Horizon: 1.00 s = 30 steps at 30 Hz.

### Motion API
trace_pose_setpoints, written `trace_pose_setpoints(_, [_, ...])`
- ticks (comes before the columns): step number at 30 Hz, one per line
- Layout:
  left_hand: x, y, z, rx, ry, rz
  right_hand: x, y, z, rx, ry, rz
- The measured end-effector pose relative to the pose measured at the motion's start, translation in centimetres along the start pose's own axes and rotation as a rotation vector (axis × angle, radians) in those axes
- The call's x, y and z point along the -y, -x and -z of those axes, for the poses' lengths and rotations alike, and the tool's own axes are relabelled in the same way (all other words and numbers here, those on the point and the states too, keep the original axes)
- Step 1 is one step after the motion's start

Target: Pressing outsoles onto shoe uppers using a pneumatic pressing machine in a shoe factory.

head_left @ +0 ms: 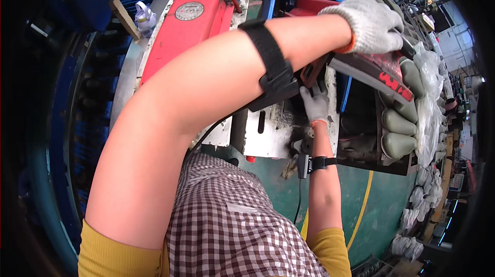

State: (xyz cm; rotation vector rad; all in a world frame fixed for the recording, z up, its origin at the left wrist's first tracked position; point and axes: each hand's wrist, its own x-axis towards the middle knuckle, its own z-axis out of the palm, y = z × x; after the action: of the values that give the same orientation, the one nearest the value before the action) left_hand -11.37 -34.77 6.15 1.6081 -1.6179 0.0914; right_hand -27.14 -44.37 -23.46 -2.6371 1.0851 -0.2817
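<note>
Reaching far over, the left hand (368, 23) in its white glove has bent fingers right by a black handle (408, 48). I cannot tell if they grip it. Just below that hand is a red and grey part (375, 77). The right hand (315, 105), gloved too, is close under a brown frame (311, 74); I cannot tell if it holds it. Green rounded things (399, 133) sit to its right.
</note>
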Motion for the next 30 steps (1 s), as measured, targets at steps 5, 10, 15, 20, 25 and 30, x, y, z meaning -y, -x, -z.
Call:
trace_pose_setpoints(5, [-0.6, 5.1, -2.9, -0.063, -0.027, -0.100, -6.6, 5.0, 0.6, -0.110, -0.764, -0.195])
trace_pose_setpoints(10, [-0.4, 11.9, -7.9, -0.180, -0.087, -0.193, -8.8, 19.5, -1.6, -0.522, -0.842, -0.587])
trace_pose_setpoints(15, [2.0, 18.5, -13.3, -0.122, -0.135, -0.258, -1.0, 26.9, -0.1, 0.066, -1.503, -0.862])
trace_pose_setpoints(20, [4.1, 23.1, -17.4, -0.041, -0.114, -0.256, 1.9, 26.9, 2.3, 0.249, -1.921, -0.966])
trace_pose_setpoints(25, [5.9, 24.7, -18.8, -0.081, -0.240, -0.337, -5.2, 27.6, 1.5, 0.351, -2.197, -1.046])
trace_pose_setpoints(30, [6.1, 24.9, -19.1, -0.139, -0.214, -0.339, -7.6, 22.5, 3.7, -0.181, -1.619, -0.899])
